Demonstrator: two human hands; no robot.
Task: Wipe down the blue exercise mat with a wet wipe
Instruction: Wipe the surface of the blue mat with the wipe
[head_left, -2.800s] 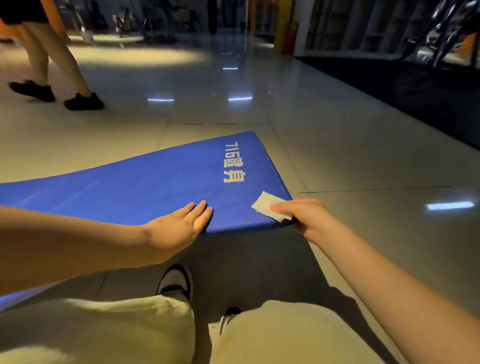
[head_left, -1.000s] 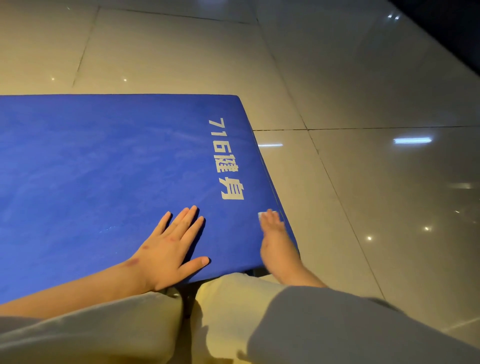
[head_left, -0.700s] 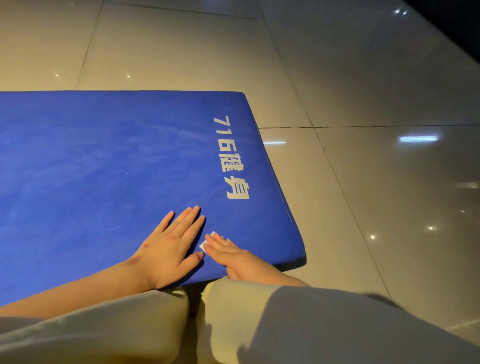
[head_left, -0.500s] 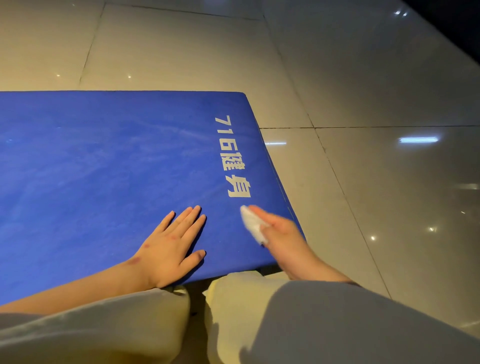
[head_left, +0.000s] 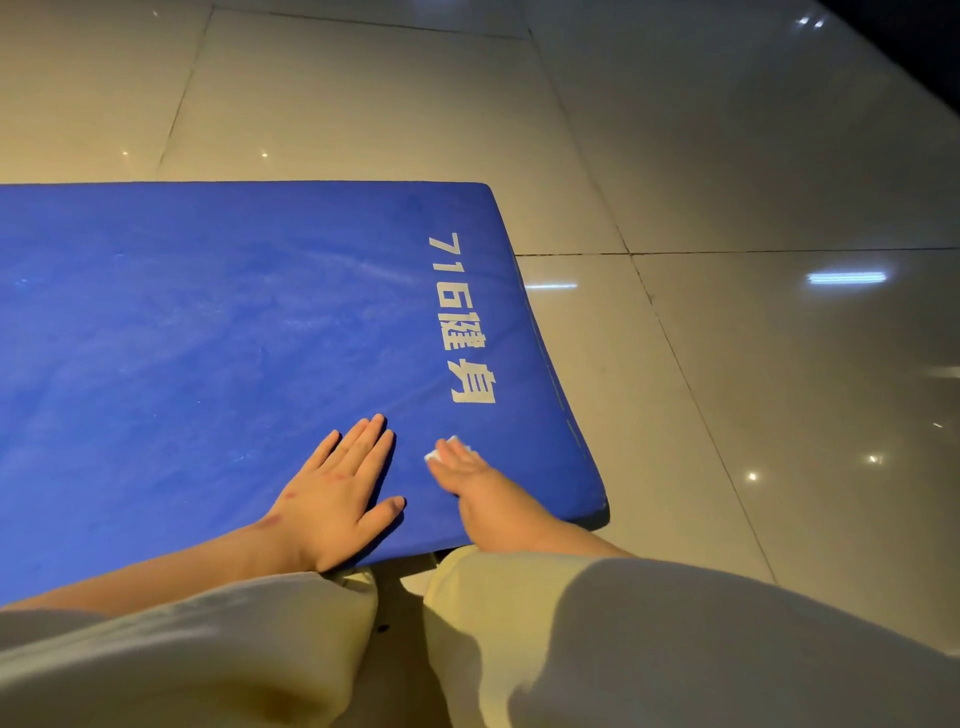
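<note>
The blue exercise mat (head_left: 208, 338), cut off at the left, is laid on the tiled floor (head_left: 727, 389). The left hand (head_left: 337, 493) is pressed flat near its front edge, fingers together. Beside it, the wet wipe (head_left: 435, 456) is pressed onto the mat, largely hidden under the flat, straight-fingered right hand (head_left: 470, 480).

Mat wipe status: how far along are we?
Early, by the look of it. Done: nothing certain. Faint streaks on the blue mat could be wipe marks or wear; I cannot tell. In hand: the right hand presses the wet wipe flat near the mat's near right corner, below the white lettering; the left hand lies flat beside it. Left: the wide stretch leftward and the far edge.
</note>
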